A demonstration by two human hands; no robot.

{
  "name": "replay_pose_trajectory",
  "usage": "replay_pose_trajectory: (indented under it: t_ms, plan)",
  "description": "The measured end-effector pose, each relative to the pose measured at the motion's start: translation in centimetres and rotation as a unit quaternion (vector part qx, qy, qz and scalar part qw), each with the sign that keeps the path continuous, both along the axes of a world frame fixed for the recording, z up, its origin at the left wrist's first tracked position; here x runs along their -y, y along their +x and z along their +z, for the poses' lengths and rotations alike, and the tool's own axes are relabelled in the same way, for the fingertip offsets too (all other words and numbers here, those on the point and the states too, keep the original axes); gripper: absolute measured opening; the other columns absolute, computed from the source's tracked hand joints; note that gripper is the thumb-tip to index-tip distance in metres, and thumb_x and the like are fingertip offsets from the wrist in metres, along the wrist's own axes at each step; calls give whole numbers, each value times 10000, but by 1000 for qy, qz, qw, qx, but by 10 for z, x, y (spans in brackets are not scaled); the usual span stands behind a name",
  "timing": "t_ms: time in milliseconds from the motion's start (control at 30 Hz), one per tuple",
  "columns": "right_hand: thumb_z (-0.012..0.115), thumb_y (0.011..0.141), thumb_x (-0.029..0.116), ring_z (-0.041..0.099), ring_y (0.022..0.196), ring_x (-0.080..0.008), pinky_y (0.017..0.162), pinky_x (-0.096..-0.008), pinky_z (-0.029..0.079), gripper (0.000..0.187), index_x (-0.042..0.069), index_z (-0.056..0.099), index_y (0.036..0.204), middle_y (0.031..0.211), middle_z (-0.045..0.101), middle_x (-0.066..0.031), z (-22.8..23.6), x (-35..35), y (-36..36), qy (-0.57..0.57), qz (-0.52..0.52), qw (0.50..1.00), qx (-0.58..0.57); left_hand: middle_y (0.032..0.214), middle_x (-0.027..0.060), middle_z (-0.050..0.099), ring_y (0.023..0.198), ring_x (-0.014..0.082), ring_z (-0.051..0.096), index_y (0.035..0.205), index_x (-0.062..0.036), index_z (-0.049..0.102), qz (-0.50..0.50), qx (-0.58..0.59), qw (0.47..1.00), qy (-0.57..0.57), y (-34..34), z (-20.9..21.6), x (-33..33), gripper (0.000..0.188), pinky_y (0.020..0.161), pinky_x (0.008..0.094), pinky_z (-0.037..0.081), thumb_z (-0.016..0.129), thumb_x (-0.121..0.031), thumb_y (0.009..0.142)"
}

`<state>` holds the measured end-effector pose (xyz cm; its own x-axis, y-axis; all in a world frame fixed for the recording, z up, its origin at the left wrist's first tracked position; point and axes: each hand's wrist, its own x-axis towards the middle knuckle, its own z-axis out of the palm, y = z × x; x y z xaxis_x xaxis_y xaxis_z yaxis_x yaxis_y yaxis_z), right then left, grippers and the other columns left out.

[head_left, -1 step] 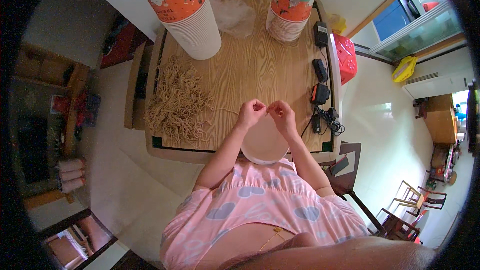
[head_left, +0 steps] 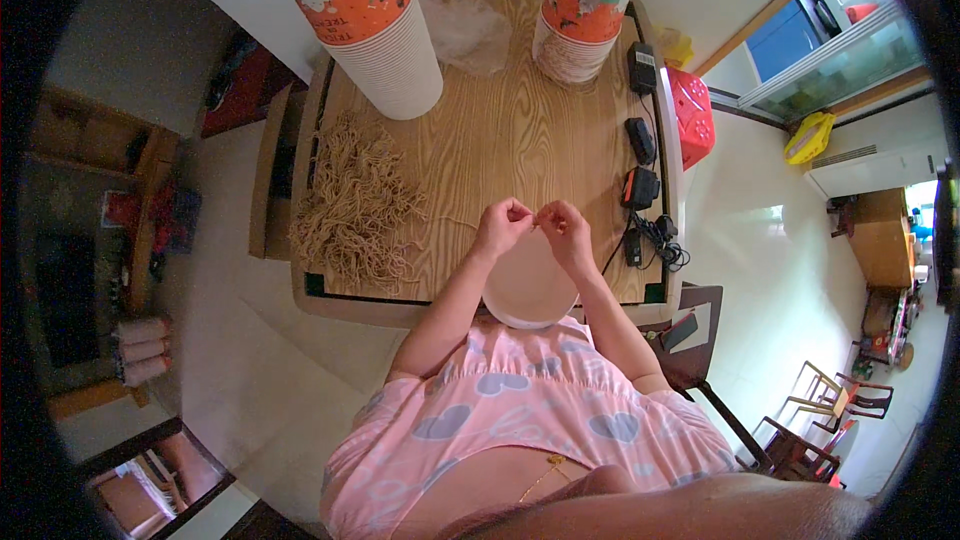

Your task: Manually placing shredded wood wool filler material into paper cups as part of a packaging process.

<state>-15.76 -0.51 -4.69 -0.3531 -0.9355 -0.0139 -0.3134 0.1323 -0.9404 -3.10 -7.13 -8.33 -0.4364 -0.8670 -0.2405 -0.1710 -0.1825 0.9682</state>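
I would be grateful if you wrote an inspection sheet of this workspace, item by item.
Surface: brown wood-grain tabletop.
Job's things: loose pile of tan yarn strands on the left; round whitish tub at the near edge; tall stack of orange-and-white paper tubs far left; shorter orange-and-white stack far right.
Clutter: crumpled clear plastic bag between the stacks; black-and-orange device near the right edge.
Grips: bare left hand and bare right hand nearly meet; whether either grip pinches anything is too small to tell.
Cables: bundled black cable, near right corner.
Surroundings: bright yellow plastic bag off to the right.
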Motion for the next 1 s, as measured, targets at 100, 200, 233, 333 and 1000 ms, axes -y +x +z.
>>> replay_pose_trajectory:
  t_ms: [100, 200, 233, 333, 1000]
  plan:
    - [553, 806, 8, 538, 691, -86, 603, -226, 440, 34, 15, 543, 838, 762, 579, -33, -9, 1, -3, -14, 18, 998, 54, 703, 20, 592, 678, 93, 553, 737, -36, 570, -12, 17, 1000, 11, -1, 8, 0, 43, 628, 238, 448, 611, -26, 731]
    - [537, 828, 16, 540, 704, -88, 612, -221, 438, 31, 17, 532, 858, 753, 574, -26, -10, 1, -3, -6, 27, 999, 43, 693, 17, 584, 661, 84, 540, 716, -37, 558, -8, 12, 1000, 3, 0, 8, 0, 52, 613, 232, 438, 607, -29, 729]
    - [540, 828, 23, 539, 706, -88, 614, -222, 437, 30, 17, 528, 854, 753, 573, -26, -7, 1, -1, -5, 27, 998, 57, 693, 17, 584, 661, 84, 540, 716, -37, 558, -7, 12, 1000, 3, 1, 5, 0, 52, 613, 232, 438, 607, -29, 729]
    - [543, 827, 34, 535, 704, -89, 615, -225, 434, 30, 17, 521, 841, 752, 570, -26, -9, -1, -3, 14, 14, 999, 40, 640, 36, 597, 588, 88, 553, 693, -19, 551, 13, -10, 1000, -21, 0, 6, -2, 82, 546, 234, 451, 631, -36, 705]
    - [512, 837, 19, 512, 707, -96, 622, -236, 431, 22, 25, 499, 854, 759, 545, -23, -9, -2, -3, 7, 29, 999, 14, 665, 31, 598, 589, 77, 548, 711, -23, 563, 9, -24, 1000, 6, -2, 7, -1, 65, 538, 217, 443, 624, -35, 729]
